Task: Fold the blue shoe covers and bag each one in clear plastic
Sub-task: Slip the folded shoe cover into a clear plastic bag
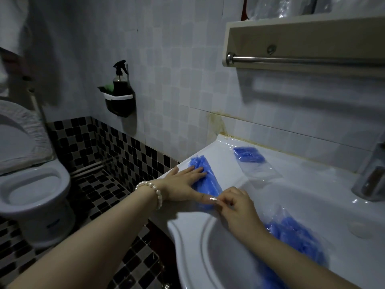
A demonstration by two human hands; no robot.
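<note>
Thin crinkly film, that blue shoe cover [205,178] on the sink rim [229,170] looks featherlight and slippery: left hand [183,184] presses it with flat, nearly closed fingers, right hand [235,205] pinches its near end, the sensible hold.

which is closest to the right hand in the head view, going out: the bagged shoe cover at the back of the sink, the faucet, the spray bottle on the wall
From the right hand:
1. bagged shoe cover, behind it on the sink ledge
2. faucet, far right
3. spray bottle, up on the left wall
</note>
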